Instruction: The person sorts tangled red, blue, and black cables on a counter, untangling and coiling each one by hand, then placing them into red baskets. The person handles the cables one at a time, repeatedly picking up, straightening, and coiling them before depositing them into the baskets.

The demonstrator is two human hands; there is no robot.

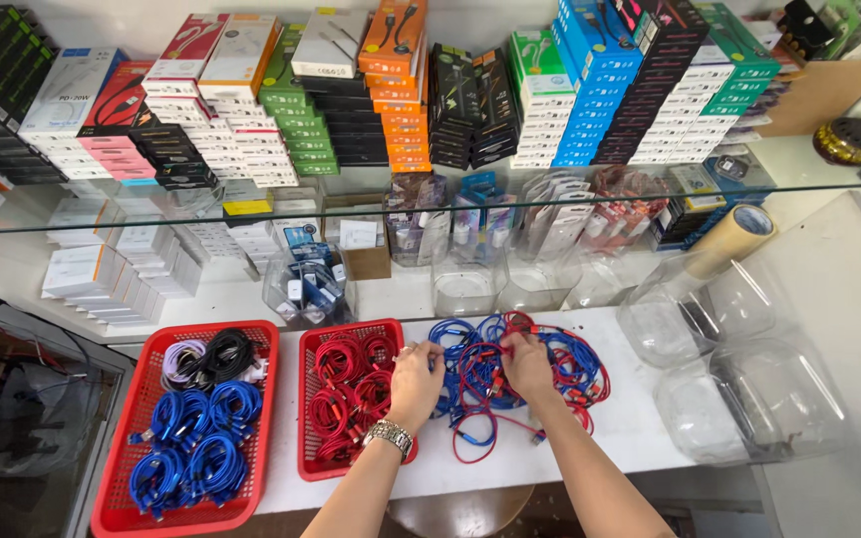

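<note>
A white counter (590, 438) carries two red baskets: the larger (122, 498) holds coiled blue, black and white cables, the smaller (309, 418) coiled red ones. Just right of it lies a tangled heap of red and blue cables (570, 369). Both hands are in that heap: the left hand (417, 384), wristwatch (389, 434) on, pinches a strand at its left edge; the right hand (527, 364) grips strands at its middle.
</note>
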